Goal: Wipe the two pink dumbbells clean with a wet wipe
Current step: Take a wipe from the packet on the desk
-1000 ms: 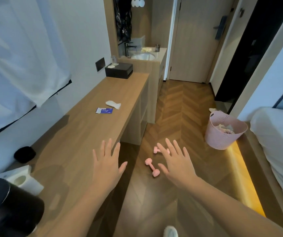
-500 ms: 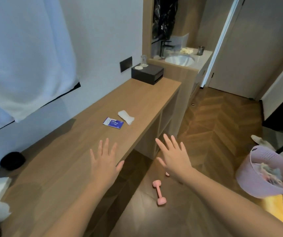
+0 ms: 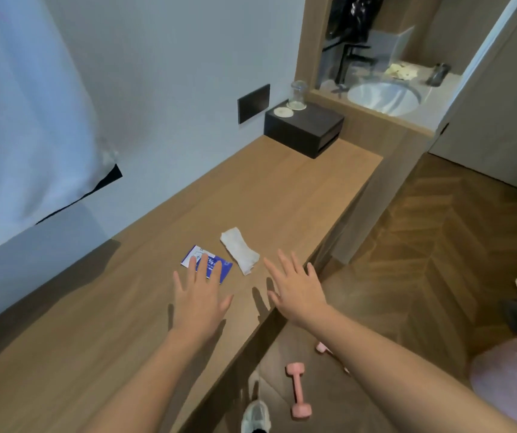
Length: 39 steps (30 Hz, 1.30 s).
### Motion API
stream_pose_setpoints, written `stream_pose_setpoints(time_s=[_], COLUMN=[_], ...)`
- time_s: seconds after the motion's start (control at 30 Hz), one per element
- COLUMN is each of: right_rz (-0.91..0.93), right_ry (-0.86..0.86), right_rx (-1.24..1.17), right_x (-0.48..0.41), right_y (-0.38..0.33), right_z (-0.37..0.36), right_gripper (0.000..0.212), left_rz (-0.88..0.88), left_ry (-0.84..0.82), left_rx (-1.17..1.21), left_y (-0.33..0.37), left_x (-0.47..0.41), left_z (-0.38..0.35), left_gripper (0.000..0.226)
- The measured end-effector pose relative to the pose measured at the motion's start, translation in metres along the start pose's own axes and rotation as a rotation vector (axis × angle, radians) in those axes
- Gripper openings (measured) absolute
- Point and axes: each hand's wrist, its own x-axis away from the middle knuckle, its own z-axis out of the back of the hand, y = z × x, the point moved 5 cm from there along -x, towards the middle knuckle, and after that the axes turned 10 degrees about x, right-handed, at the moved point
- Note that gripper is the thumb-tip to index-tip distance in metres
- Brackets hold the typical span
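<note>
- Spread and straight on the left hand (image 3: 199, 300), tips over a blue sachet (image 3: 210, 260); contact unclear.
- Splayed too on the right hand (image 3: 298, 292), holding nothing, near a crumpled white wet wipe (image 3: 240, 250) on the wooden counter (image 3: 282, 198).
- Down on the herringbone floor (image 3: 438, 245): one pink dumbbell (image 3: 298, 390), slim bar, rounded ends; of the second dumbbell (image 3: 322, 347), only an end showing past the right forearm.
- Legible on the sachet: only "%".

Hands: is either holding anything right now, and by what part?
Nothing is held. The left hand is spread over the blue sachet; the right hand is open beside the white wipe.
</note>
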Motion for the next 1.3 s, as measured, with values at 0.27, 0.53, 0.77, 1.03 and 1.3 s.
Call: stream_pose_setpoints(time_s=[0.27,0.53,0.77,1.03,1.3], right_rz=[0.058,0.166,0.164,-0.002,-0.079], right_ry=[-0.096,-0.068,-0.011,-0.031,-0.161], right_rx=[-0.017,0.042,-0.101,-0.608,-1.142], right_x=[-0.101,-0.152,-0.163,-0.152,-0.120], right_y=[0.000,-0.007,-0.004,0.028,0.055], right_z=[-0.025,-0.042,-0.043,-0.027,-0.008], right_gripper=[0.063,0.043,0.023,0.010,0.024], left_rz=[0.066,0.151,0.195,0.351,0.452], left_ry=[-0.124,-0.076,-0.047,0.000,-0.005], left_rx=[-0.019,0.075,0.167,0.933,1.598], left_y=[-0.016,-0.021,-0.019,-0.025,0.000], left_x=[-0.100,-0.154,-0.176,-0.160,-0.130], left_z=[-0.032,-0.051,-0.067,-0.054,-0.028], left_gripper=[0.064,0.049,0.028,0.009,0.018])
